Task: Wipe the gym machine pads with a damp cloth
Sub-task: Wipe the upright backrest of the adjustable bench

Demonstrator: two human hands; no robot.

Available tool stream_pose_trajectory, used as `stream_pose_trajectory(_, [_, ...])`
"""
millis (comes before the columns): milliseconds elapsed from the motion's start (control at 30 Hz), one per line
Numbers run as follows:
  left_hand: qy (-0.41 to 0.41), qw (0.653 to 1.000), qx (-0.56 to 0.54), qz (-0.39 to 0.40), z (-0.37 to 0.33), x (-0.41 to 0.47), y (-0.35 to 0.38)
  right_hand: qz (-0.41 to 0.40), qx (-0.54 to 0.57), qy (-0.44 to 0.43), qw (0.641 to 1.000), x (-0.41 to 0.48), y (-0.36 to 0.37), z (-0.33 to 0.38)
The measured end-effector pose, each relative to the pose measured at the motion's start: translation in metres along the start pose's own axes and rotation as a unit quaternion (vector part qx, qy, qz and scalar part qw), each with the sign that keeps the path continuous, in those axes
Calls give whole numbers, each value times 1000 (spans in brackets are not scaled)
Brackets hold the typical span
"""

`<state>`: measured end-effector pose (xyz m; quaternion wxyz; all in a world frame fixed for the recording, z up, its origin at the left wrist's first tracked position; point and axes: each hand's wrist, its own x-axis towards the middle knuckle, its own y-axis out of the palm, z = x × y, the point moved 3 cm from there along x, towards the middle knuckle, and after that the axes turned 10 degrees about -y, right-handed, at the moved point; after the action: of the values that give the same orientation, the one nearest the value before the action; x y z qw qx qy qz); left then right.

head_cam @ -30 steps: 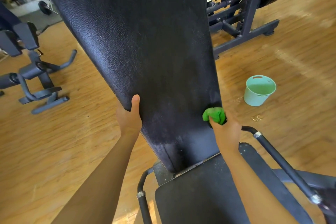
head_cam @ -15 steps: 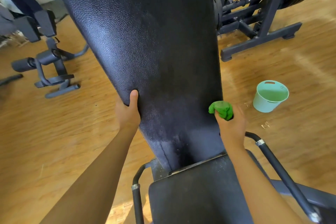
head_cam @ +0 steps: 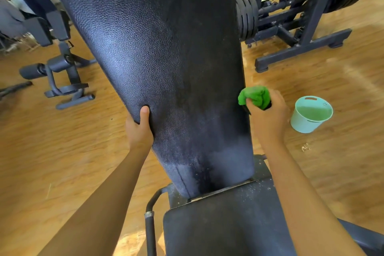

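Looking across the wooden floor [head_cam: 52,162], we find a leg machine [head_cam: 60,72] well left of our fingers. Our left hand [head_cam: 138,131] grips the back pad [head_cam: 166,58] by its left edge, thumb on the textured face. Our right hand [head_cam: 268,118] curls round the green cloth [head_cam: 254,96] at the right edge, and a mint bucket [head_cam: 309,114] stands just right.

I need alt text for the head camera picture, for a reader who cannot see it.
A person's right hand holds a bunched green cloth at the right edge of a black backrest pad, while the left hand grips its left edge. A pale green bucket stands on the wooden floor nearby.
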<state>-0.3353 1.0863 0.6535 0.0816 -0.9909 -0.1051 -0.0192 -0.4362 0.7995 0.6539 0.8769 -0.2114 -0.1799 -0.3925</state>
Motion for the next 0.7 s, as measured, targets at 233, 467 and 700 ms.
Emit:
stream_pose_trajectory(233, [16, 1000, -11, -9, 1, -3, 3, 108, 17, 85, 990, -50, -9, -55])
stream_pose_trajectory(467, [13, 999, -9, -29, 2, -4, 4, 157, -57, 144, 975, -96, -17, -98])
stream_pose_trajectory(700, [3, 999, -18, -27, 4, -3, 2, 83, -38, 30, 995, -52, 8, -30])
